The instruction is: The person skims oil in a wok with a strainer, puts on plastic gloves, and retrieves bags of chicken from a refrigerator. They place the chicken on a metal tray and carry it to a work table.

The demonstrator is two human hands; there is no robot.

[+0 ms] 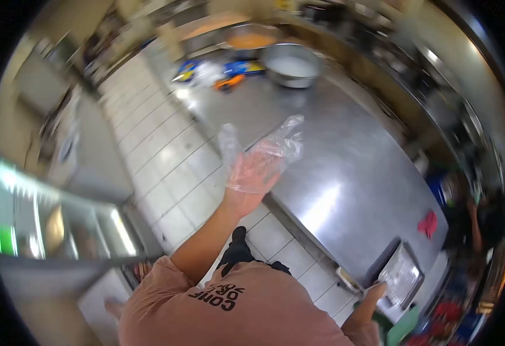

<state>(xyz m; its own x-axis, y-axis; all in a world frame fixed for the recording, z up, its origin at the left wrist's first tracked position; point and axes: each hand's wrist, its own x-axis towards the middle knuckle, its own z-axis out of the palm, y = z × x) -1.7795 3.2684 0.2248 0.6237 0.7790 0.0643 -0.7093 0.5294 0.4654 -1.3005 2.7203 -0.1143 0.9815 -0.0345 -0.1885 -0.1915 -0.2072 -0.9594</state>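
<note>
My left hand is raised in front of me beside the steel table's edge, in a loose clear plastic glove. Its fingers are spread and hold nothing; the glove's tips stick out past them. Low on the right, my right hand is at the near corner of a dark-rimmed metal tray with a shiny, silvery surface. The fingers look closed on the tray's edge, though that area is small and blurred.
The steel table bears a large metal pot, blue packets, an orange-handled item and a pink cloth. A lit glass-front fridge stands left beyond the tiled floor. A blurred person is at far right.
</note>
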